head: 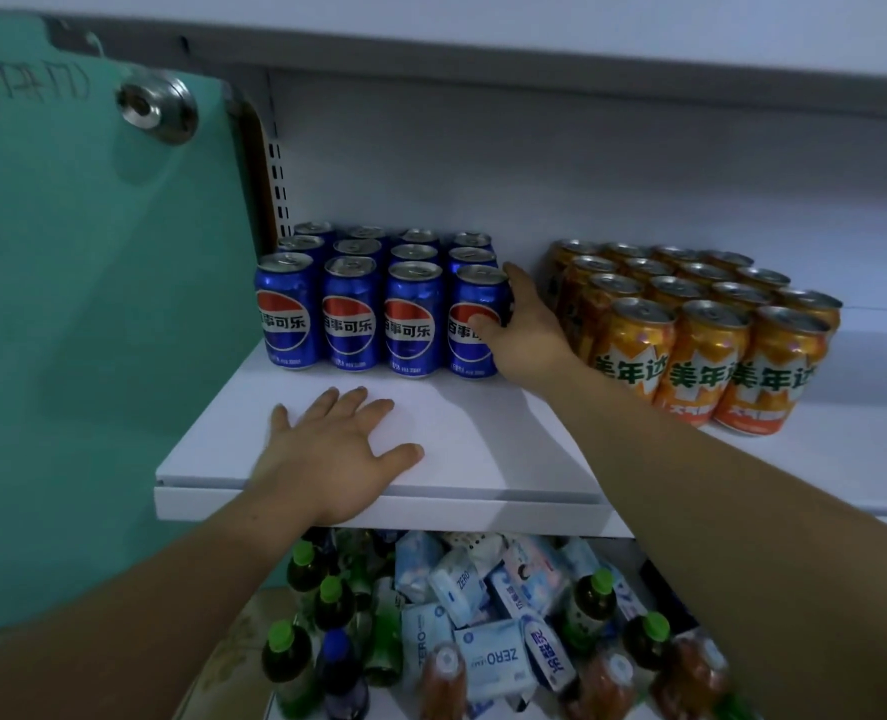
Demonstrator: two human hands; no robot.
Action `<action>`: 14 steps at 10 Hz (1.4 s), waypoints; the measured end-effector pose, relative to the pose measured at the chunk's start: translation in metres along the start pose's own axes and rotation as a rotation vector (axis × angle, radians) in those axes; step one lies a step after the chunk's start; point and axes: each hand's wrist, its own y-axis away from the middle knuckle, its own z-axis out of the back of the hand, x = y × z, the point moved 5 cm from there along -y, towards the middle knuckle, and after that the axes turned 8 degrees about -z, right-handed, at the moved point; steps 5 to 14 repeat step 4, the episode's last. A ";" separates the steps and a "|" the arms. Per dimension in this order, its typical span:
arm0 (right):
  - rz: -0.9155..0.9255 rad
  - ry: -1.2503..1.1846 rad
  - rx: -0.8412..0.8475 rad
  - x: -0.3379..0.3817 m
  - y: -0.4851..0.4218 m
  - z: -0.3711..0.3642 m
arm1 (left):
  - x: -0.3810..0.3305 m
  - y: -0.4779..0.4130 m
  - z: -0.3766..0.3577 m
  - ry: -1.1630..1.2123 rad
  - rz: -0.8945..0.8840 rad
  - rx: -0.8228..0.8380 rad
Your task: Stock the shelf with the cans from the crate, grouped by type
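Now the right hand [521, 330] reaches far, fingers wrapped around the rightmost front blue metal cola can [475, 324] on the white metal shelf [483, 449]; left hand [334, 454] lies flat, fingers spread, near its edge. Orange soda cans [701, 324] stand right.

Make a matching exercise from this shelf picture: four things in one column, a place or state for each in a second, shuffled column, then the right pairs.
Things
1. blue cans
2. orange cans
3. left hand
4. right hand

Places or states
A. lying flat, palm down, on the bare front of the shelf
B. standing in a block at the shelf's left end
C. wrapped around the front right can of the blue block
D. standing in a block to the right of the gap

Pairs: 1-B, 2-D, 3-A, 4-C
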 end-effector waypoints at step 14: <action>-0.125 0.165 0.015 -0.012 0.017 -0.006 | -0.001 0.001 0.005 0.019 -0.017 -0.002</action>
